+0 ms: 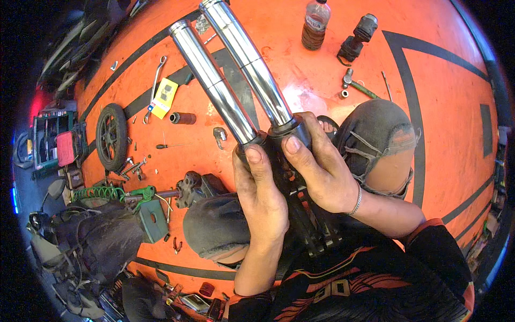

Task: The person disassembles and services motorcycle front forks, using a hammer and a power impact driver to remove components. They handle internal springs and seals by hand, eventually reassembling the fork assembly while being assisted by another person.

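I hold two motorcycle fork legs upright between my knees. My left hand (261, 196) grips the black lower part of the left fork leg (214, 83), thumb on its top collar. My right hand (316, 166) wraps the black lower part of the right fork leg (249, 59), thumb pressed on its seal. Both chrome tubes point away from me, side by side. The black lower ends (314, 231) run down toward my lap, partly hidden by my hands.
On the orange floor (440, 107) lie a small wheel (111, 137), a wrench (155, 86), a yellow packet (164, 97), a plastic bottle (315, 24), a black rubber part (357, 38), a green coiled spring (99, 192) and several small bolts. A red toolbox (56, 142) sits at left.
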A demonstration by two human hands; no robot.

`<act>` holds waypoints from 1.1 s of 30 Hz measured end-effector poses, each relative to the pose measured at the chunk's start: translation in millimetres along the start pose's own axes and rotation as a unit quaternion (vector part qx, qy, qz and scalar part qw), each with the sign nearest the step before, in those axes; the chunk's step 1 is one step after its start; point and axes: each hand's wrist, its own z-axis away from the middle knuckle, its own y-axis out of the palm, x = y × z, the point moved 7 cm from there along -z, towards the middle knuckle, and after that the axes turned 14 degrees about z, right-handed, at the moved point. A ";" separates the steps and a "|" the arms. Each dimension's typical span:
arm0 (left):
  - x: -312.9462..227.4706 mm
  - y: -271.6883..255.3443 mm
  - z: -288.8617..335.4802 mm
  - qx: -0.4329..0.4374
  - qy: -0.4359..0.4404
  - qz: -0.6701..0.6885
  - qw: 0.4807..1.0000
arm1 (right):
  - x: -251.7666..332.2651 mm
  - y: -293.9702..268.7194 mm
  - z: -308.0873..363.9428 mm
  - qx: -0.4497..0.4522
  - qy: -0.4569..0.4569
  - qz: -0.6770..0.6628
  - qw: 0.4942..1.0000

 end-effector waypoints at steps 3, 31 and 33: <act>-0.6 0.0 -1.2 0.019 0.006 0.019 1.000 | -1.3 0.6 0.0 0.025 0.030 -0.009 0.999; 0.2 0.8 -0.2 0.011 -0.004 0.031 0.999 | -3.7 2.3 1.3 0.031 0.028 -0.006 0.999; 1.0 0.7 -1.0 0.005 0.000 0.033 0.999 | -4.9 3.2 0.9 0.030 0.027 -0.018 0.999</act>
